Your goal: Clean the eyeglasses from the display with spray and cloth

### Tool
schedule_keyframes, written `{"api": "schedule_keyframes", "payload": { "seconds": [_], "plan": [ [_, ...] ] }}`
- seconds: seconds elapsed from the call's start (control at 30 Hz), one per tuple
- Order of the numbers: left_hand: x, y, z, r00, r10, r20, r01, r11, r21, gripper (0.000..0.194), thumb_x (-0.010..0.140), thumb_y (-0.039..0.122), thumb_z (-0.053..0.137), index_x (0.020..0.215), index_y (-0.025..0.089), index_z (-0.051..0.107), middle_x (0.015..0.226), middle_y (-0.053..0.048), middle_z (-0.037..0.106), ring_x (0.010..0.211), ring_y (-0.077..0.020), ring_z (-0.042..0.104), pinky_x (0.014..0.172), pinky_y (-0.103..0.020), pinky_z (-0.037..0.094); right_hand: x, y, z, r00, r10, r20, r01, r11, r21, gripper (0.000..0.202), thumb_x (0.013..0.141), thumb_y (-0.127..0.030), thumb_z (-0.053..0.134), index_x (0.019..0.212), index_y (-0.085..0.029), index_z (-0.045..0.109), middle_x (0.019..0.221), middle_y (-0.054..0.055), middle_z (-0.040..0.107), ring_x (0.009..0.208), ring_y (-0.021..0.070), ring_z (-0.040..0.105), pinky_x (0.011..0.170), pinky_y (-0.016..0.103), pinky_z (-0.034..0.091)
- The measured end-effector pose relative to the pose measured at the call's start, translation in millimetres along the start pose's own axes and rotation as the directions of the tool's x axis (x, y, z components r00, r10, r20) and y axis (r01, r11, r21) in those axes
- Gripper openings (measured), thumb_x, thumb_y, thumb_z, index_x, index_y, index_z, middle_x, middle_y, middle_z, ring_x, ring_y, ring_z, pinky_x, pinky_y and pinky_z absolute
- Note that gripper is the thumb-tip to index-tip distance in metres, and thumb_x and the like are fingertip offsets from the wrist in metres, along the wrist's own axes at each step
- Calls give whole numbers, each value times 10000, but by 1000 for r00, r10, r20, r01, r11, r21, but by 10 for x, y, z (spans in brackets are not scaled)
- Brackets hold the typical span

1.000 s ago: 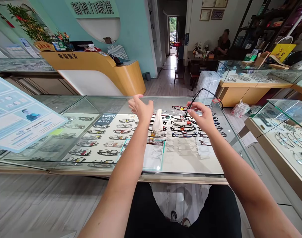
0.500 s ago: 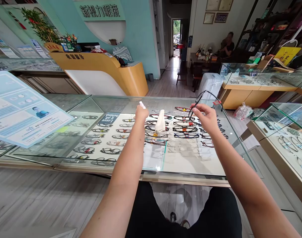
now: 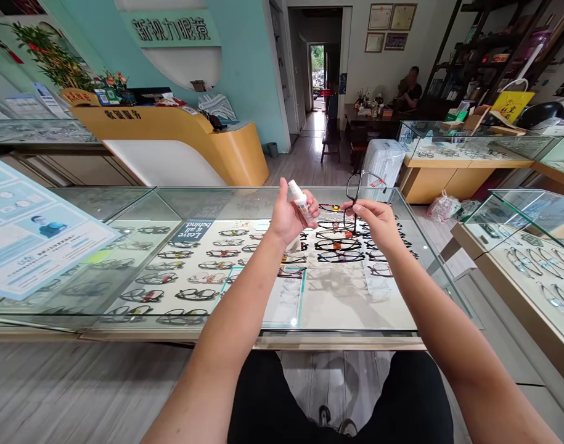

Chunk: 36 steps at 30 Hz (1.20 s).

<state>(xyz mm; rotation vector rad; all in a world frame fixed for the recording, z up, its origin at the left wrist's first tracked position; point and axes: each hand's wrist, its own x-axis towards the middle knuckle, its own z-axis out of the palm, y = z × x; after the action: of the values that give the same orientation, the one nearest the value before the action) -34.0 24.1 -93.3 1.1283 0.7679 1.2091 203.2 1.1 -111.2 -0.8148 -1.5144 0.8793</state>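
My left hand (image 3: 288,216) holds a small white spray bottle (image 3: 302,202), its nozzle end up and tilted left, with the thumb raised apart from it. To the right, my right hand (image 3: 375,223) pinches a pair of dark-framed glasses (image 3: 353,196), lenses upright and one arm pointing right. Both hands are above a glass display counter (image 3: 355,336). Under the glass lie rows of glasses, among them a blue-black pair (image 3: 341,256). A white cloth is mostly hidden behind my left wrist.
A blue printed sheet (image 3: 41,228) stands at the left. Another glass case (image 3: 517,246) is at the right. Beyond the counter are a wrapped suitcase (image 3: 384,161), a yellow reception desk (image 3: 245,154) and a seated person (image 3: 411,92).
My left hand has moved right, towards the glasses, and turned, showing its palm and the bottle. The glasses have turned and shifted slightly left with my right hand. The view has shifted.
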Motion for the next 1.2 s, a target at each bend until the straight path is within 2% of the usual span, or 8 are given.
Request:
{"api": "schedule_keyframes", "payload": {
  "seconds": [0.2, 0.3, 0.4, 0.5, 0.6, 0.83, 1.0, 1.2],
  "plan": [
    [-54, -25, 21, 990, -64, 123, 62, 998, 21, 917, 760, 1127, 164, 603, 258, 413, 572, -22, 363, 517, -187, 465, 390, -311, 352, -14, -58, 9, 997, 23, 74, -26, 999, 46, 341, 894, -602, 792, 891, -269, 863, 988, 46, 854, 828, 234, 704, 927, 443, 601],
    [-28, -72, 27, 991, -58, 120, 51, 997, 56, 911, 782, 1111, 175, 610, 259, 449, 592, -31, 401, 549, -197, 496, 433, -337, 427, -17, -79, 26, 995, 37, 90, -40, 999, 37, 402, 872, -651, 797, 779, -261, 823, 986, 51, 854, 836, 237, 698, 911, 434, 597],
    [13, -180, 63, 994, 66, 82, -75, 990, 118, 833, 855, 1026, 364, 682, 238, 568, 690, -49, 515, 657, -200, 565, 579, -353, 533, -22, -76, 55, 988, 59, 143, -65, 997, 35, 444, 853, -685, 806, 746, -254, 804, 967, 55, 850, 839, 236, 692, 890, 421, 587],
    [45, -305, 80, 962, 272, 20, -266, 918, 295, 673, 891, 882, 576, 749, 226, 620, 768, -41, 563, 715, -182, 550, 666, -322, 520, -33, -54, 80, 978, 71, 195, -80, 996, 40, 446, 858, -697, 800, 797, -256, 819, 944, 47, 842, 834, 231, 686, 870, 412, 582],
    [45, -378, 74, 929, 369, 22, -337, 822, 459, 614, 944, 810, 575, 764, 224, 590, 803, -32, 565, 725, -176, 521, 702, -315, 492, -48, -43, 96, 973, 76, 217, -87, 995, 39, 466, 855, -714, 795, 780, -254, 803, 929, 44, 834, 845, 236, 697, 889, 419, 589],
    [21, -389, 83, 931, 357, 69, -348, 821, 453, 496, 1039, 645, 505, 808, 218, 607, 836, -36, 593, 782, -186, 567, 726, -309, 516, -45, -48, 84, 967, 84, 239, -94, 995, 31, 487, 856, -723, 791, 772, -244, 803, 917, 46, 832, 856, 239, 711, 893, 418, 597],
    [31, -362, 66, 939, 321, 121, -339, 823, 455, 491, 1011, 652, 517, 793, 222, 608, 829, -42, 592, 781, -193, 556, 722, -312, 500, 1, 62, 8, 982, 84, 171, -105, 987, 118, 396, 909, -645, 777, 939, -256, 844, 1062, 49, 838, 832, 206, 697, 864, 383, 586],
    [-49, -330, 137, 937, 239, 257, -350, 670, 654, 472, 933, 679, 592, 787, 231, 578, 804, -31, 591, 796, -225, 526, 751, -339, 437, 25, 121, -3, 987, 111, 118, -130, 976, 176, 387, 906, -624, 781, 1008, -256, 842, 1073, 42, 835, 829, 194, 701, 852, 360, 574]
  ]
}}
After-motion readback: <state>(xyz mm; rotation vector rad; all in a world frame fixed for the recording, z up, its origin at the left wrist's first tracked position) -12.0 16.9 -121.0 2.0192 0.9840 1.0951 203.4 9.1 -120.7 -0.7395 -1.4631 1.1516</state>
